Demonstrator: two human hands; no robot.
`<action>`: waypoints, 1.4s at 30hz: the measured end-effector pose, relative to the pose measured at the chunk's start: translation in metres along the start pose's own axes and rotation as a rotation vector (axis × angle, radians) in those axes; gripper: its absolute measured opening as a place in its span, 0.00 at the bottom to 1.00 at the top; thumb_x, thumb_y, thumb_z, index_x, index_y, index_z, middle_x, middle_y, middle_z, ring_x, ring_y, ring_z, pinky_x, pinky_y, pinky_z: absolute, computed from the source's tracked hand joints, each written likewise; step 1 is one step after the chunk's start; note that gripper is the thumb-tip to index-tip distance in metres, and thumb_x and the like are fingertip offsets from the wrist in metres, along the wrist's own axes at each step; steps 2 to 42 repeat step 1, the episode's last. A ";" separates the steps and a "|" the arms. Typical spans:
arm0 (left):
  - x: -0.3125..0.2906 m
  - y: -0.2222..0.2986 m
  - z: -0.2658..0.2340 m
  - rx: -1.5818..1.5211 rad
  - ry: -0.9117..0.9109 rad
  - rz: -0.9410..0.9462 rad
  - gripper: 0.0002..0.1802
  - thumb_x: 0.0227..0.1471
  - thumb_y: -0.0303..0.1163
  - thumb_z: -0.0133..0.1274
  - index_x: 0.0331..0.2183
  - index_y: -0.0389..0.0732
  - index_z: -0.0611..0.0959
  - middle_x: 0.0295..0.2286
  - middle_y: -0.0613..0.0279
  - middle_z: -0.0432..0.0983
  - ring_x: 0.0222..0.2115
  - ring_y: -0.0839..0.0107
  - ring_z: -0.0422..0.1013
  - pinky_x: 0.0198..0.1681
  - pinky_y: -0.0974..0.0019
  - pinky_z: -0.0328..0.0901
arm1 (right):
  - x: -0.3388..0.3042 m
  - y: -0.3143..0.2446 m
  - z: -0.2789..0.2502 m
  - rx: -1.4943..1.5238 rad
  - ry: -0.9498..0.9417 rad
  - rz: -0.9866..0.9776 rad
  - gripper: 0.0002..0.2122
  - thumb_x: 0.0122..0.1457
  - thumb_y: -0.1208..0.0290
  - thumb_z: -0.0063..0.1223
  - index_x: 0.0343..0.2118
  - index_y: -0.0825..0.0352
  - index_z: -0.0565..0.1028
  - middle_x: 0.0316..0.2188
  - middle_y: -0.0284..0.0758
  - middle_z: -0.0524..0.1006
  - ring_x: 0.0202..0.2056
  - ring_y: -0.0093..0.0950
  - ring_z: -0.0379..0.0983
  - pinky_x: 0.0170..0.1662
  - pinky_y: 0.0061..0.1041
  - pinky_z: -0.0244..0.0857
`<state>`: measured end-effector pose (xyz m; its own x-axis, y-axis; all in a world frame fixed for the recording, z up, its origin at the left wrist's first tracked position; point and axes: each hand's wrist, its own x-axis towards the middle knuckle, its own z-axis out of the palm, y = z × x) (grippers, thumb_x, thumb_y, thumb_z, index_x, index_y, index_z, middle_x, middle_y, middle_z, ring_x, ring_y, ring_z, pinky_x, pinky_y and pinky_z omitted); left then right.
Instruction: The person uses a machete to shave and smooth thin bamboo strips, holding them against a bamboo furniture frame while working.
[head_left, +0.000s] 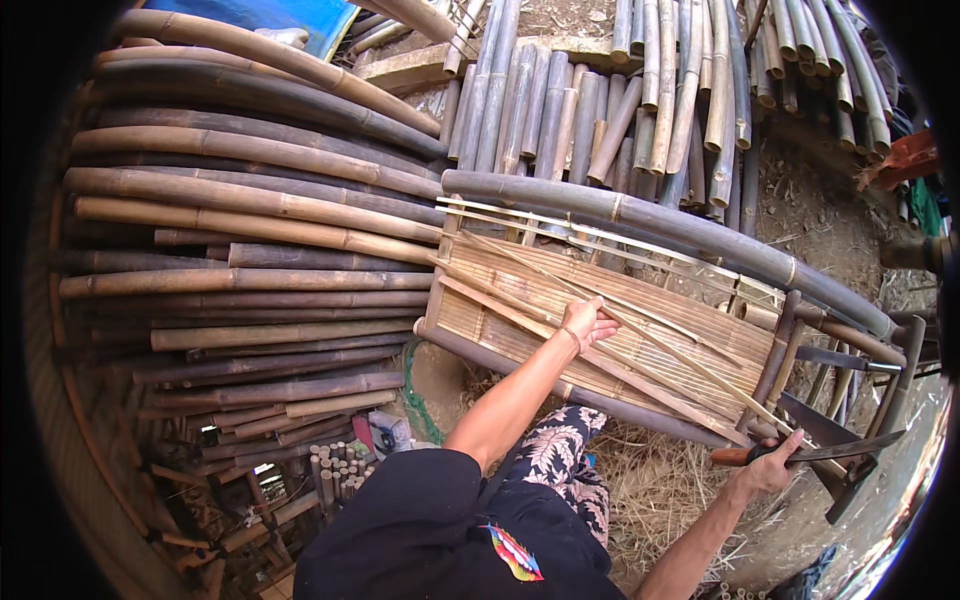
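My left hand [588, 324] reaches over a bamboo bench with a slatted seat [700, 357]. Its thumb and fingers close round a thin, pale bamboo strip [690, 367] that slants across the slats. At the bench's right end, my right hand [772, 469] grips a long knife with an orange-brown handle [731, 457]. The dark knife blade [850, 447] points to the right. The strip's lower end comes close to this hand. More loose strips [600, 372] lie along the seat, and two pale ones [590, 238] run beside the thick back pole [640, 212].
Dark and tan bamboo poles [260, 205] are stacked on the left. More cut poles [560, 110] lie at the far side. Shavings and straw [665, 490] cover the ground by my legs. A saw-like dark blade [815, 420] rests at the bench's right end.
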<state>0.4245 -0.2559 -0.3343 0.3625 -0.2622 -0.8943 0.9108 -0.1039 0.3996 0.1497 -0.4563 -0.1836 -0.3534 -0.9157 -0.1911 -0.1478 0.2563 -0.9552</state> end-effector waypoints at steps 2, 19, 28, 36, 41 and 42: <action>0.003 0.002 0.000 0.002 0.014 0.007 0.19 0.59 0.38 0.44 0.42 0.30 0.73 0.36 0.44 0.77 0.35 0.54 0.78 0.32 0.61 0.75 | 0.005 0.004 0.004 -0.023 -0.005 0.039 0.18 0.57 0.60 0.61 0.36 0.73 0.74 0.24 0.32 0.72 0.20 0.20 0.63 0.21 0.20 0.59; 0.003 0.002 0.000 0.002 0.014 0.007 0.19 0.59 0.38 0.44 0.42 0.30 0.73 0.36 0.44 0.77 0.35 0.54 0.78 0.32 0.61 0.75 | 0.005 0.004 0.004 -0.023 -0.005 0.039 0.18 0.57 0.60 0.61 0.36 0.73 0.74 0.24 0.32 0.72 0.20 0.20 0.63 0.21 0.20 0.59; 0.003 0.002 0.000 0.002 0.014 0.007 0.19 0.59 0.38 0.44 0.42 0.30 0.73 0.36 0.44 0.77 0.35 0.54 0.78 0.32 0.61 0.75 | 0.005 0.004 0.004 -0.023 -0.005 0.039 0.18 0.57 0.60 0.61 0.36 0.73 0.74 0.24 0.32 0.72 0.20 0.20 0.63 0.21 0.20 0.59; 0.003 0.002 0.000 0.002 0.014 0.007 0.19 0.59 0.38 0.44 0.42 0.30 0.73 0.36 0.44 0.77 0.35 0.54 0.78 0.32 0.61 0.75 | 0.005 0.004 0.004 -0.023 -0.005 0.039 0.18 0.57 0.60 0.61 0.36 0.73 0.74 0.24 0.32 0.72 0.20 0.20 0.63 0.21 0.20 0.59; 0.003 0.002 0.000 0.002 0.014 0.007 0.19 0.59 0.38 0.44 0.42 0.30 0.73 0.36 0.44 0.77 0.35 0.54 0.78 0.32 0.61 0.75 | 0.005 0.004 0.004 -0.023 -0.005 0.039 0.18 0.57 0.60 0.61 0.36 0.73 0.74 0.24 0.32 0.72 0.20 0.20 0.63 0.21 0.20 0.59; 0.003 0.002 0.000 0.002 0.014 0.007 0.19 0.59 0.38 0.44 0.42 0.30 0.73 0.36 0.44 0.77 0.35 0.54 0.78 0.32 0.61 0.75 | 0.005 0.004 0.004 -0.023 -0.005 0.039 0.18 0.57 0.60 0.61 0.36 0.73 0.74 0.24 0.32 0.72 0.20 0.20 0.63 0.21 0.20 0.59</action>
